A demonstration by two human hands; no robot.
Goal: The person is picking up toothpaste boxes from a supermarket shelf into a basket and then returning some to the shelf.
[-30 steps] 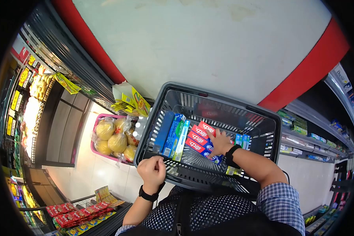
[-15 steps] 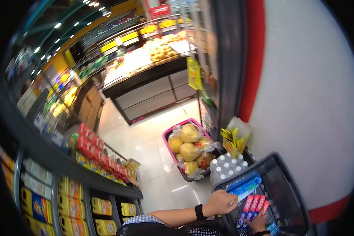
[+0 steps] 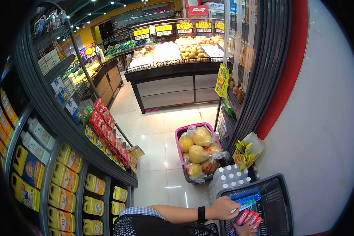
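Observation:
A dark plastic basket (image 3: 279, 204) is at the lower right, with blue boxes (image 3: 247, 196) along its far left side and several red and blue boxes (image 3: 247, 218) near its front. My left hand (image 3: 223, 208), with a black band on the wrist, is closed at the basket's left edge, over the end of the blue boxes; what its curled fingers hold is hidden. Low in the basket my right hand (image 3: 246, 228) rests on the red and blue boxes, fingers round them.
Beyond the basket stand white-capped bottles (image 3: 230, 177) and a pink-rimmed basket (image 3: 178, 135) of bagged yellow fruit (image 3: 198, 153). Shelves of yellow jugs (image 3: 63, 181) line the left, beside hanging red packets (image 3: 102, 122). A fruit stand (image 3: 165, 84) is ahead; a white wall (image 3: 322, 118) is right.
The camera view has turned and steadied, so the surroundings sit further right. The basket and both hands appear lower in view. Both hands remain at the boxes.

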